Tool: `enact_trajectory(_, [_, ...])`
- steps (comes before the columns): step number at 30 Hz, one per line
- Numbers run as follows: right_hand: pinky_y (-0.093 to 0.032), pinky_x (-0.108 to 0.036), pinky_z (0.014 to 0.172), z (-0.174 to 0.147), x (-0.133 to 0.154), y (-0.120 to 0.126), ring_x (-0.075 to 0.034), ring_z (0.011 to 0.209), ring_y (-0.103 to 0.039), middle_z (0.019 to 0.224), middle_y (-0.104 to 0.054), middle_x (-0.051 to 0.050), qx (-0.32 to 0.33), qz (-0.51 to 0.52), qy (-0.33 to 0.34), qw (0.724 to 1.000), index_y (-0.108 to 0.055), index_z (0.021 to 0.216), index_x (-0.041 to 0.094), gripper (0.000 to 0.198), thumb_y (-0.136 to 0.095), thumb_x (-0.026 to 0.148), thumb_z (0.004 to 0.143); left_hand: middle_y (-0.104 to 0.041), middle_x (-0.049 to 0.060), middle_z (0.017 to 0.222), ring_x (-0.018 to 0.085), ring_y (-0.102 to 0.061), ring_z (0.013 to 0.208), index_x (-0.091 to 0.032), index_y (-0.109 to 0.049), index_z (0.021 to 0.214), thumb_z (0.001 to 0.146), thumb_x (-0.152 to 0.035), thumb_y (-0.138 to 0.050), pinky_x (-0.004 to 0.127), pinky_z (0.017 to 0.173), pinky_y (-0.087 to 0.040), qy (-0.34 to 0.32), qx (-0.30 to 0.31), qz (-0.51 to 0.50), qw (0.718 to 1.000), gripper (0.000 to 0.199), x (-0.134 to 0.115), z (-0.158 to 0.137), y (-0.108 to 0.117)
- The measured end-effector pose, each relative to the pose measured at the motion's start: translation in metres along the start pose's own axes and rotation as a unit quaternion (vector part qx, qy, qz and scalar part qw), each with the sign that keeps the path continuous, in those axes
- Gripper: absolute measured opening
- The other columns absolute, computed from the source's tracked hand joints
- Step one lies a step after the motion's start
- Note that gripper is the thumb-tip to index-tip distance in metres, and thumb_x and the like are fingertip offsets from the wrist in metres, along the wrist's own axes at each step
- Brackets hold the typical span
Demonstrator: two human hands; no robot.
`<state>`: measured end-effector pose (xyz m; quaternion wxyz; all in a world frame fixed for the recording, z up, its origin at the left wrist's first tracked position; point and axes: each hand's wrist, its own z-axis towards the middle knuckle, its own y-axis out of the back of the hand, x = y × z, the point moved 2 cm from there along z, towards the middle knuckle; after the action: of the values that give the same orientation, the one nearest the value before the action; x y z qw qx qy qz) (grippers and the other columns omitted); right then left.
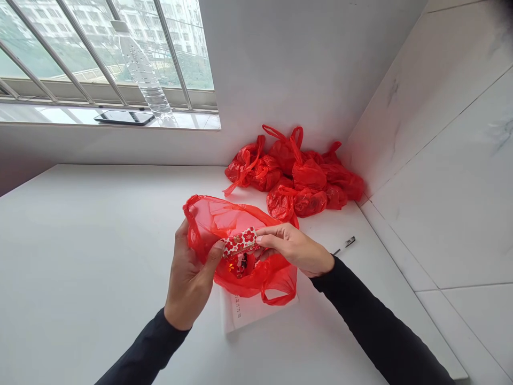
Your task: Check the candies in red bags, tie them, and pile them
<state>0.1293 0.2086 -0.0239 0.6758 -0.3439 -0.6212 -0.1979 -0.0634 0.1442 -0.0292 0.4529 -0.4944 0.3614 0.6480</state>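
Note:
A small white box with red flowers (239,242) is held over the mouth of an open red plastic bag (230,214). My right hand (296,248) pinches the box's right end between thumb and fingers. My left hand (190,278) grips the bag's left side, and its thumb touches the left end of the box. Inside the bag lie small red, yellow and black items (240,266), too small to name. Under the bag a white sheet or booklet with handwritten marks (236,321) is partly covered.
Several knotted red plastic bags (308,174) are heaped against the wall at the back. A pen (350,241) lies on the white table (100,256), near my right wrist. On the window sill are a water bottle (146,80) and a dark flat device (124,117).

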Motion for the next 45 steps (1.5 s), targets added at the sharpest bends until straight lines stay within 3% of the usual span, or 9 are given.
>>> enact_trajectory(6, [-0.052,-0.026,0.081,0.002,-0.002,0.001,-0.014,0.080,-0.063,0.089,-0.069,-0.004,-0.008,-0.018,-0.004,1.000,-0.075,0.093,0.014,0.022,-0.058,0.027,0.096,-0.069,0.005,0.116,0.025,-0.068,0.101,-0.037,-0.033,0.155,0.087,-0.032,-0.074,0.039,0.089,-0.060,0.009,0.008,0.002,1.000,0.080,0.001,0.000,0.001])
enact_trajectory(9, [-0.047,-0.025,0.071,0.004,-0.004,0.006,-0.013,0.070,-0.056,0.079,-0.063,0.000,-0.075,-0.103,0.017,0.992,-0.069,0.084,0.016,0.020,-0.056,0.026,0.094,-0.069,0.005,0.111,0.023,-0.068,0.094,-0.036,-0.035,0.154,0.086,-0.033,-0.075,0.034,0.083,-0.060,0.010,0.007,0.014,1.000,0.079,-0.001,0.000,0.002])
enact_trajectory(15, [-0.032,-0.027,0.056,-0.001,0.002,0.014,-0.011,0.056,-0.042,0.060,-0.046,0.005,-0.239,-0.395,0.068,0.885,-0.055,0.066,0.019,0.026,-0.052,0.020,0.092,-0.064,-0.003,0.076,0.013,-0.056,0.060,-0.026,-0.063,0.111,0.082,-0.035,-0.078,0.023,0.056,-0.050,0.032,0.029,0.062,0.997,0.034,-0.005,-0.003,0.006])
enact_trajectory(17, [-0.039,-0.026,0.061,-0.001,0.002,0.013,-0.013,0.063,-0.053,0.068,-0.056,0.004,-0.200,-0.377,0.066,0.902,-0.064,0.081,0.019,0.017,-0.053,0.021,0.094,-0.057,-0.004,0.067,0.011,-0.049,0.057,-0.023,-0.064,0.092,0.085,-0.036,-0.076,0.022,0.053,-0.045,0.043,0.027,0.031,0.998,0.019,-0.002,-0.005,0.007])
enact_trajectory(21, [-0.049,-0.026,0.078,0.001,-0.005,0.013,-0.017,0.092,-0.068,0.106,-0.070,-0.002,-0.122,-0.318,0.059,0.938,-0.061,0.118,0.021,0.022,-0.055,0.022,0.097,-0.044,-0.003,0.060,0.011,-0.040,0.055,-0.019,-0.051,0.062,0.093,-0.047,-0.062,0.023,0.048,-0.037,0.066,0.028,-0.035,0.997,0.043,0.007,-0.008,0.009])
enact_trajectory(26, [-0.049,-0.030,0.079,0.001,-0.011,0.015,-0.020,0.087,-0.070,0.093,-0.072,-0.004,-0.120,-0.477,0.015,0.871,-0.061,0.116,0.018,0.020,-0.053,0.014,0.098,-0.048,-0.002,0.060,0.012,-0.041,0.055,-0.019,-0.055,0.063,0.092,-0.052,-0.062,0.025,0.049,-0.037,0.075,0.021,-0.056,0.995,0.045,0.010,-0.008,0.011])
enact_trajectory(33, [-0.043,-0.032,0.062,-0.010,-0.007,0.003,-0.026,0.076,-0.070,0.085,-0.071,-0.009,-0.049,-0.691,-0.084,0.716,-0.066,0.109,0.017,0.020,-0.049,0.015,0.099,-0.063,0.001,0.067,0.018,-0.055,0.063,-0.022,-0.073,0.087,0.092,-0.053,-0.061,0.030,0.056,-0.045,0.089,0.017,-0.057,0.994,0.033,0.003,-0.010,0.004])
enact_trajectory(38, [-0.045,-0.035,0.063,-0.008,-0.021,0.004,-0.034,0.079,-0.070,0.084,-0.071,-0.016,-0.039,-0.709,-0.118,0.694,-0.070,0.090,0.013,0.009,-0.063,0.017,0.089,-0.051,-0.001,0.058,0.015,-0.043,0.054,-0.022,-0.070,0.076,0.091,-0.053,-0.061,0.030,0.051,-0.038,0.085,0.049,-0.020,0.995,0.036,0.003,-0.016,-0.002])
enact_trajectory(45, [-0.047,-0.036,0.067,-0.003,-0.014,0.009,-0.032,0.080,-0.072,0.085,-0.072,-0.015,-0.085,-0.702,-0.106,0.700,-0.069,0.105,0.013,0.023,-0.048,0.014,0.096,-0.043,-0.002,0.059,0.013,-0.037,0.054,-0.021,-0.053,0.065,0.096,-0.054,-0.053,0.028,0.048,-0.033,0.072,0.133,0.029,0.988,0.045,0.003,-0.013,-0.008])
